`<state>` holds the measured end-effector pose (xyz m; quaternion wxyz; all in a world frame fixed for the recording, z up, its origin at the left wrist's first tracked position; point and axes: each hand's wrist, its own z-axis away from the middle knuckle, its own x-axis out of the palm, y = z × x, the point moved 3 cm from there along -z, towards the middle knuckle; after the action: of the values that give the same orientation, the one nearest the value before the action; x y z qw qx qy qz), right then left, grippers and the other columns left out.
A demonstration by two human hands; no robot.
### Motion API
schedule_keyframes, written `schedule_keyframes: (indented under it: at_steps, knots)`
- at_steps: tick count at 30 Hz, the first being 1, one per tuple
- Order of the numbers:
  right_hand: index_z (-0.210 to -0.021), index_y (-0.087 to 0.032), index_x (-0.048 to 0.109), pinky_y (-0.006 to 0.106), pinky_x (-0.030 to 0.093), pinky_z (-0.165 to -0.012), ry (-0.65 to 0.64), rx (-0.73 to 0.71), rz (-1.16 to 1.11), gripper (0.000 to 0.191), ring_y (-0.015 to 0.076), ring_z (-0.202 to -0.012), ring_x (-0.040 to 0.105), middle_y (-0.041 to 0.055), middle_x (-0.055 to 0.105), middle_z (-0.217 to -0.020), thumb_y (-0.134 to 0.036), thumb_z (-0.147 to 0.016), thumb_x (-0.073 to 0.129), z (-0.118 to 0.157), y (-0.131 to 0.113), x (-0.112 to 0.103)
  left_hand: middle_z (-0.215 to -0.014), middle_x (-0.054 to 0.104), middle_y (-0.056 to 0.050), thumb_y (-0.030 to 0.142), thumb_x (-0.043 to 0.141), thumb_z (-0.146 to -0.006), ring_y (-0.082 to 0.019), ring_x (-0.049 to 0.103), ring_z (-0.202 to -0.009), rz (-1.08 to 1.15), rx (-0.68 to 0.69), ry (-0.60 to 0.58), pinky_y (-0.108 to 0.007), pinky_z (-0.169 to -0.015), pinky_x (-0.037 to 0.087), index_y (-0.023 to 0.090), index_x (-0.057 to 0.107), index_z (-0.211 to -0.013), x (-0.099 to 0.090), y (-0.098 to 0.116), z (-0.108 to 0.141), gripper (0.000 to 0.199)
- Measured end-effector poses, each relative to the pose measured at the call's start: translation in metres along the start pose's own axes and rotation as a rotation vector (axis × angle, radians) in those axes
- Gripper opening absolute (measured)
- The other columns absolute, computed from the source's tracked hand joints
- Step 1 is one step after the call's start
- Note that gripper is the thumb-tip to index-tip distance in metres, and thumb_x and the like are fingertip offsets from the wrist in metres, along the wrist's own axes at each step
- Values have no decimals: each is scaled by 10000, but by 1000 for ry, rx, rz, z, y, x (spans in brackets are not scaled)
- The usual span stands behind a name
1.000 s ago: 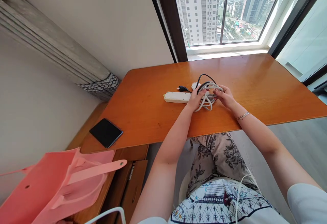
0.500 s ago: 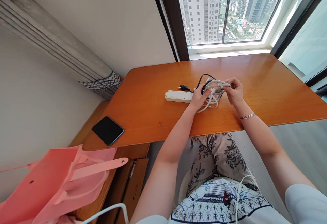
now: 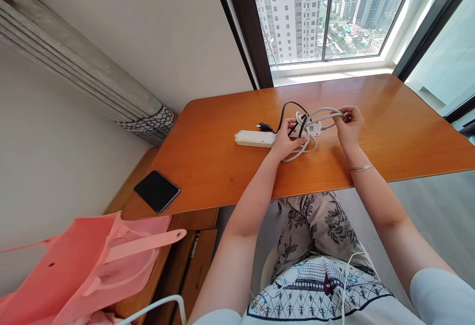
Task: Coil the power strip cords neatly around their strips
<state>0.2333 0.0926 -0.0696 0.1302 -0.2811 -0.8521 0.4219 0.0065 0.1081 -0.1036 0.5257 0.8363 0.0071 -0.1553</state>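
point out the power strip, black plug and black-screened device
power strip (image 3: 255,138), head view: its top face
black plug (image 3: 265,127), head view: its body
black-screened device (image 3: 157,191), head view: middle of screen

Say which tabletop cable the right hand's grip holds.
The white cable, pinched in the right hand's grip; the black cable loops farther left, near the black plug.

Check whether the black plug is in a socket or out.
Out. The black plug shows bare metal prongs pointing left, just beyond the white power strip.
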Motion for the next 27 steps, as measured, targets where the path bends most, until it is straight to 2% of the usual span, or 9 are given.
schedule_keyframes:
  at_steps: [2,4,8,13,17,19,21,24,27]
  knots:
    - [-784,-227,600,296,397,-635,4,-8,61,229,123,-647,434,-31,583,-779,-407,-798,741,-3,3,-2,-1177,649,-86,603,820,-696,-251,614,-1126,-29,23,12,-368,-981,483,248,549,-1218,-1,-2,1,688]
    - [-785,-228,613,320,421,-698,-2,-35,145,183,156,-726,483,-15,581,-781,-370,-808,726,-6,5,-6,-1203,647,-91,637,732,-777,-255,602,-1145,-31,49,23,-389,-1021,464,255,557,-1221,-2,-5,0,611]
    - [-777,-234,629,365,446,-807,-79,-72,240,112,214,-870,532,3,582,-765,-309,-797,709,-10,9,-9,-1102,641,-79,593,503,-939,-232,604,-1033,17,41,34,-399,-990,469,254,581,-1190,-1,-10,-2,429]
    - [-790,-235,656,377,472,-826,-232,-54,191,79,206,-844,555,1,581,-782,-279,-756,712,-10,19,-3,-920,585,-36,403,649,-840,-203,582,-893,-103,48,132,-352,-897,481,229,641,-1103,-6,1,-2,315]
    - [-836,-232,662,380,500,-823,-256,20,151,115,195,-826,573,17,610,-860,-312,-764,701,-9,35,1,-828,596,-26,362,692,-788,-183,568,-793,-140,31,190,-317,-771,477,216,665,-867,-11,11,-1,168]
    - [-870,-223,658,374,509,-810,-251,75,127,138,184,-810,574,25,624,-885,-331,-786,676,-10,43,1,-700,570,-3,411,666,-818,-161,527,-681,-116,-9,121,-296,-667,444,213,641,-758,-10,12,0,208]
    - [-901,-217,657,376,510,-822,-237,105,128,166,174,-799,572,28,633,-902,-349,-802,667,-11,48,1,-622,551,14,457,643,-838,-144,498,-607,-73,-37,-5,-284,-610,416,207,650,-738,-4,14,2,269]
    - [-902,-219,655,366,502,-828,-211,124,157,176,168,-804,573,35,642,-940,-367,-811,681,-12,51,0,-671,629,-1,434,697,-780,-144,543,-602,-7,-31,-211,-287,-610,445,199,722,-849,9,17,7,246]
    - [-876,-220,632,329,482,-777,-228,158,148,173,162,-784,567,20,650,-891,-386,-843,670,-12,50,1,-732,679,-28,387,765,-703,-173,595,-654,33,12,-340,-316,-650,494,202,752,-924,18,21,10,288]
